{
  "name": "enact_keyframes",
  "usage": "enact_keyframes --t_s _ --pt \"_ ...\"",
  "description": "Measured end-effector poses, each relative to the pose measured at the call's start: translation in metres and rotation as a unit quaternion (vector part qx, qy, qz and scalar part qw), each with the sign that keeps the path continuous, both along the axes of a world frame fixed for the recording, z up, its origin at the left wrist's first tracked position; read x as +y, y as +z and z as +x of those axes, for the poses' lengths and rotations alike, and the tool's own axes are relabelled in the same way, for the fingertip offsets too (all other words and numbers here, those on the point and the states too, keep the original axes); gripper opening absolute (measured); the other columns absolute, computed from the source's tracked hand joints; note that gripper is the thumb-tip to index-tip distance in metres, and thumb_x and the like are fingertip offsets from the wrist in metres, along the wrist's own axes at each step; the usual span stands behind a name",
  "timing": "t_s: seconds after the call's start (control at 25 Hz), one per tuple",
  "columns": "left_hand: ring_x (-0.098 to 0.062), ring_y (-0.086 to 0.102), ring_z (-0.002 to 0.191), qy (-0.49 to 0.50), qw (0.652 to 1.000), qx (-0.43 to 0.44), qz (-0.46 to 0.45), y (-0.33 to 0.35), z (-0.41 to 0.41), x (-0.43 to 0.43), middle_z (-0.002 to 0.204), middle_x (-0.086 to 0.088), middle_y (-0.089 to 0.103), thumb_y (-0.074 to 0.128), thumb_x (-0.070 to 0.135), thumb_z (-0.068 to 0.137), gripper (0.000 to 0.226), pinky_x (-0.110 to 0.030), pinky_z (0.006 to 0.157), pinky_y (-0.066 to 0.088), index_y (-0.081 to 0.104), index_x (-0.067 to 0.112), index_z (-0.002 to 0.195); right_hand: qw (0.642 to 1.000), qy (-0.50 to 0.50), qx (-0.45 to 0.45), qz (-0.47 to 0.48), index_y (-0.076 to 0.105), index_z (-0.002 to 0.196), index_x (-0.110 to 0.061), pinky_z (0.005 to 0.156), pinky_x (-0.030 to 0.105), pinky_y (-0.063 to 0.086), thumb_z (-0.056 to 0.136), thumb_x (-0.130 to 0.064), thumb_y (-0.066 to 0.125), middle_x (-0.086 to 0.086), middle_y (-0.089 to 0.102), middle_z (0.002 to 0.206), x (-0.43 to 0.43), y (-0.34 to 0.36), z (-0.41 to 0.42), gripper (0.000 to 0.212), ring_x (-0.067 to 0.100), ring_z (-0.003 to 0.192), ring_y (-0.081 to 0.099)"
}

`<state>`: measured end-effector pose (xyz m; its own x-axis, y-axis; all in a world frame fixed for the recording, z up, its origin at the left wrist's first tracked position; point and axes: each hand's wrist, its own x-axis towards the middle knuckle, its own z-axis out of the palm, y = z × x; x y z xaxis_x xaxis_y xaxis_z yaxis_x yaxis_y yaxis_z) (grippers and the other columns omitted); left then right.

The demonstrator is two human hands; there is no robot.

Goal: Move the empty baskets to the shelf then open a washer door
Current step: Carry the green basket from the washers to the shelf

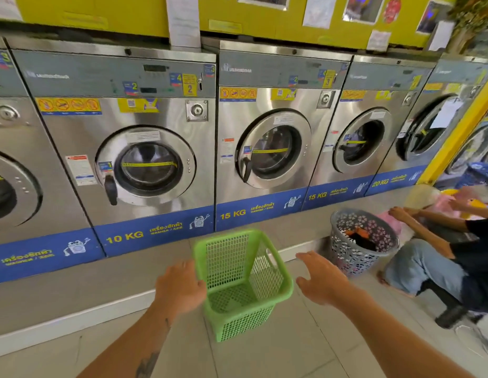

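A green basket (244,282) sits empty on the floor (292,350) in front of the washers (144,148). The left hand (180,289) touches its rim. The right hand (323,279) is open, just beside it, likely ready to lift it to the shelf.

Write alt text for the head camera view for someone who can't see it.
Two bare hands, left hand and right hand, reach either side of an empty green basket on the floor before a row of steel washers; a grey basket holds clothes.
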<state>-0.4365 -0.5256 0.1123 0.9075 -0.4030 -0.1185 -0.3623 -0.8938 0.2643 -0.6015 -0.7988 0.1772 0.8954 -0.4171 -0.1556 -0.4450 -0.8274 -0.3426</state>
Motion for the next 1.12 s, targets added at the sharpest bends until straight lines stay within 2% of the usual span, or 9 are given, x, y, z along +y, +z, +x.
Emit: enact_keyframes --t_s 0.12,0.24,0.36,0.52,0.64,0.76,0.92,1.04,1.12 --pt "-0.027 0.053 0.116 -0.032 0.999 0.012 0.022 -0.017 0.044 -0.046 0.124 -0.003 0.054 0.044 0.043 0.082 0.046 -0.039 0.091 0.045 0.048 0.021 0.122 0.999 -0.023 0.039 0.014 0.031 0.149 -0.021 0.114 0.034 0.025 0.088 -0.035 0.054 0.002 0.034 0.155 -0.045 -0.024 0.042 0.066 0.023 0.141 0.032" --pt "-0.029 0.055 0.112 -0.025 0.998 0.022 0.044 -0.035 0.085 -0.088 0.121 -0.004 0.055 0.047 0.042 0.081 0.044 -0.039 0.087 0.047 0.049 0.02 0.119 0.997 -0.008 0.066 0.032 0.038 0.144 -0.02 0.112 0.037 0.031 0.086 -0.032 0.055 0.006 0.04 0.15 -0.087 -0.055 0.092 0.062 0.026 0.137 0.037" --pt "-0.03 0.052 0.116 0.01 0.997 0.051 0.061 -0.062 0.112 -0.124 0.127 -0.005 0.052 0.05 0.04 0.082 0.049 -0.04 0.091 0.047 0.047 0.019 0.127 0.994 0.022 0.101 0.046 0.042 0.138 -0.019 0.105 0.041 0.041 0.082 -0.025 0.056 0.008 0.045 0.142 -0.133 -0.091 0.147 0.057 0.031 0.129 0.045" --pt "-0.031 0.046 0.126 0.056 0.991 0.087 0.088 -0.113 0.135 -0.156 0.141 -0.007 0.042 0.049 0.039 0.083 0.063 -0.042 0.098 0.044 0.036 0.017 0.141 0.985 0.065 0.149 0.063 0.027 0.148 -0.018 0.104 0.042 0.041 0.084 -0.021 0.055 0.008 0.034 0.149 -0.178 -0.149 0.204 0.07 0.031 0.131 0.04" --pt "-0.032 0.044 0.126 0.087 0.986 0.107 0.093 -0.162 0.153 -0.173 0.142 -0.009 0.042 0.051 0.037 0.082 0.067 -0.044 0.098 0.043 0.034 0.015 0.142 0.981 0.077 0.169 0.056 0.029 0.146 -0.015 0.098 0.044 0.043 0.083 -0.014 0.055 0.01 0.036 0.143 -0.208 -0.205 0.239 0.069 0.034 0.125 0.042" --pt "-0.033 0.036 0.134 0.111 0.981 0.116 0.104 -0.221 0.173 -0.175 0.153 -0.01 0.03 0.054 0.034 0.083 0.07 -0.046 0.104 0.039 0.028 0.016 0.146 0.977 0.089 0.184 0.057 0.031 0.143 -0.013 0.095 0.046 0.047 0.081 -0.01 0.058 0.01 0.038 0.139 -0.224 -0.27 0.269 0.069 0.035 0.12 0.044" --pt "-0.036 0.021 0.143 0.131 0.98 0.094 0.121 -0.297 0.195 -0.169 0.16 -0.015 0.014 0.06 0.027 0.082 0.078 -0.05 0.112 0.03 0.023 0.014 0.15 0.979 0.095 0.18 0.017 0.016 0.149 -0.014 0.099 0.053 0.047 0.083 -0.011 0.059 0.011 0.02 0.156 -0.234 -0.358 0.301 0.079 0.041 0.133 0.034" --pt "-0.034 0.005 0.149 0.155 0.975 0.093 0.131 -0.346 0.199 -0.161 0.161 -0.016 -0.005 0.068 0.016 0.075 0.102 -0.053 0.117 0.021 0.003 0.015 0.152 0.983 0.102 0.154 -0.021 0.006 0.151 -0.014 0.098 0.056 0.045 0.084 -0.016 0.063 0.012 0.004 0.161 -0.234 -0.415 0.307 0.089 0.044 0.139 0.027" --pt "-0.036 0.002 0.149 0.154 0.975 0.097 0.127 -0.367 0.194 -0.157 0.16 -0.017 -0.014 0.068 0.007 0.07 0.114 -0.054 0.117 0.023 -0.011 0.015 0.152 0.983 0.118 0.13 -0.06 0.004 0.151 -0.011 0.093 0.058 0.047 0.079 -0.013 0.066 0.015 0.001 0.16 -0.236 -0.438 0.305 0.095 0.047 0.137 0.028"
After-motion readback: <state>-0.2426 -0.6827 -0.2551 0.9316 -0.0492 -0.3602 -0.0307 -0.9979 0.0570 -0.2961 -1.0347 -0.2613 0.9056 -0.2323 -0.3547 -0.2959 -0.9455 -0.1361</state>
